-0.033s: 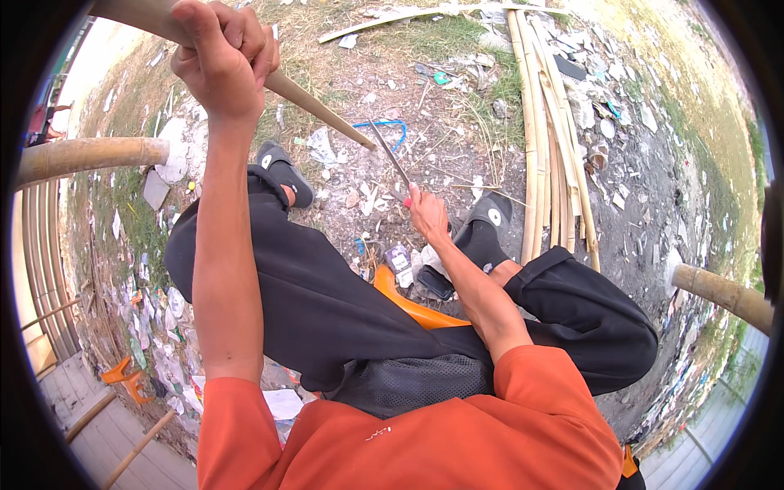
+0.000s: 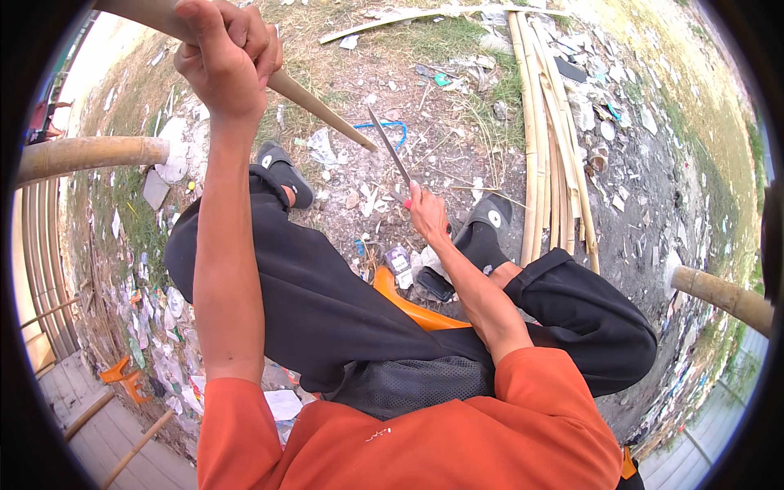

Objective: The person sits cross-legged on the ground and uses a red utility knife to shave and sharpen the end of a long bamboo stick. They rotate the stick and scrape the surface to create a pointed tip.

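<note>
My left hand [image 2: 227,61] is wrapped round a long bamboo pole [image 2: 314,104] at the upper left. The pole slants down from the upper left, and its thin end is at the ground in front of my feet. In my right hand [image 2: 429,212] is a long-bladed knife [image 2: 389,147], its handle mostly hidden by my fingers, with a bit of red showing. The blade points up and away, close to the pole's lower end but apart from it. Behind the blade a blue loop [image 2: 398,126] lies on the ground.
Split bamboo strips [image 2: 539,122] lie lengthwise at the right, and one long strip [image 2: 441,11] lies across the far side. Bamboo posts stand at the left [image 2: 98,155] and right [image 2: 723,298]. An orange plastic seat [image 2: 408,306] is under me. Scattered litter covers the ground.
The blade's tip is slightly farther up, away from me. My left hand has shifted a little to the right with its hold on the pole unchanged.
</note>
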A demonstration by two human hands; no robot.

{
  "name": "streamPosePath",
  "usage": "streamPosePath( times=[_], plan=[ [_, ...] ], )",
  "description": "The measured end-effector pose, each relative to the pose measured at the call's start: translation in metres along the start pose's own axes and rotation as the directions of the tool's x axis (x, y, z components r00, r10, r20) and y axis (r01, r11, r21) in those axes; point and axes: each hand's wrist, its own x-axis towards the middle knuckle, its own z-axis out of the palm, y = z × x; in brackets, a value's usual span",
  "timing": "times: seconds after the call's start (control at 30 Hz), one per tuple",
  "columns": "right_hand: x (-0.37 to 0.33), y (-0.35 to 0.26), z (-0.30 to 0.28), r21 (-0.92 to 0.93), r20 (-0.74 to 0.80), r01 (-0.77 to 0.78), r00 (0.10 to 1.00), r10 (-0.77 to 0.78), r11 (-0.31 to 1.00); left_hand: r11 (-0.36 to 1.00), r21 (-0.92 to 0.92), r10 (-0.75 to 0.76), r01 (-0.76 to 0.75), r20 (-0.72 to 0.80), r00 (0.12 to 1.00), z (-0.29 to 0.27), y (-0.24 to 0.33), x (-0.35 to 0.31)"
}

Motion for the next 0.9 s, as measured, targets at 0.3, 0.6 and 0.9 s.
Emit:
streamPosePath(
  times=[0.3,0.6,0.9],
  plan=[
    [-0.011,-0.085,-0.030,0.153,-0.039,0.144,0.989,-0.140,0.978,0.998,0.022,0.057,-0.056,-0.022,0.998,0.009,-0.006,0.005],
    [-0.015,-0.107,-0.034,-0.066,-0.134,0.216,0.966,-0.223,0.974,0.999,-0.010,0.053,-0.054,-0.091,0.995,-0.004,-0.002,0.003],
    [-0.002,0.015,0.012,-0.367,0.036,-0.021,0.999,0.036,0.930,0.995,-0.055,0.074,-0.078,-0.070,0.995,-0.004,-0.004,0.003]
  ],
)
